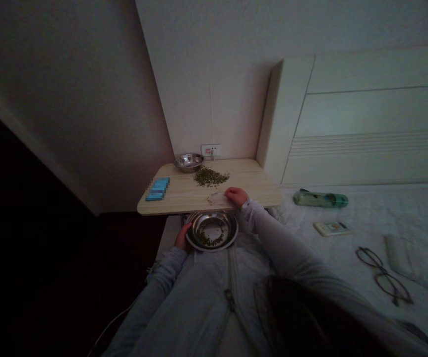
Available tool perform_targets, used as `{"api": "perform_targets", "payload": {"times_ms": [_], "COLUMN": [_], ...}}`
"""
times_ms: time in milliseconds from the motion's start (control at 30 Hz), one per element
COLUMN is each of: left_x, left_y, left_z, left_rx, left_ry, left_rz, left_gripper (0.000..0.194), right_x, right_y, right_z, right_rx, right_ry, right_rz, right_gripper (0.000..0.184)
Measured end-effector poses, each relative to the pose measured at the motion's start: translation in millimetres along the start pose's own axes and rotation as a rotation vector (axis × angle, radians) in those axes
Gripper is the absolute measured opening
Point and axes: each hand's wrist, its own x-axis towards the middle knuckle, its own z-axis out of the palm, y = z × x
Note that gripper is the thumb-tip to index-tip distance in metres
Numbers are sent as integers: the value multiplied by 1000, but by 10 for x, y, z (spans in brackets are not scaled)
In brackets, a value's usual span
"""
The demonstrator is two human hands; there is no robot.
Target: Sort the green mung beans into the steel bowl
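A steel bowl (212, 231) with a few green beans in it sits just below the front edge of a small wooden table (184, 196). My left hand (182, 237) grips the bowl's left rim. My right hand (236, 196) rests on the tabletop near the front edge, fingers curled down beside a small pale patch (215, 199) that I cannot make out. A pile of green beans (210, 176) lies on the table behind that hand.
A second steel bowl (189, 161) stands at the table's back by a wall socket (210, 149). A blue object (158, 189) lies at the table's left. On the bed to the right lie a green bottle (320, 199), a remote (333, 228) and glasses (383, 274).
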Motion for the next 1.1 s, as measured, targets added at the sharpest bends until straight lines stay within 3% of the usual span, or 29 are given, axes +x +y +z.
{"api": "perform_targets", "payload": {"times_ms": [267, 600, 800, 967, 1100], "left_x": [-16, -24, -15, -24, -38], "left_y": [9, 8, 5, 9, 15], "left_z": [23, 29, 11, 26, 41], "left_rx": [5, 6, 7, 7, 8], "left_ry": [41, 12, -6, 20, 18], "left_rz": [7, 16, 6, 19, 10], "left_gripper": [15, 18, 20, 19, 19], "right_x": [7, -27, -12, 20, 21], "right_y": [5, -50, -32, 16, 16], "right_z": [0, -15, -6, -6, -5], "right_rx": [28, -97, -47, 87, 45], "right_ry": [-28, -62, -59, 55, 144], "right_rz": [-17, -9, 4, -11, -1], "right_gripper": [17, 17, 16, 18, 18]}}
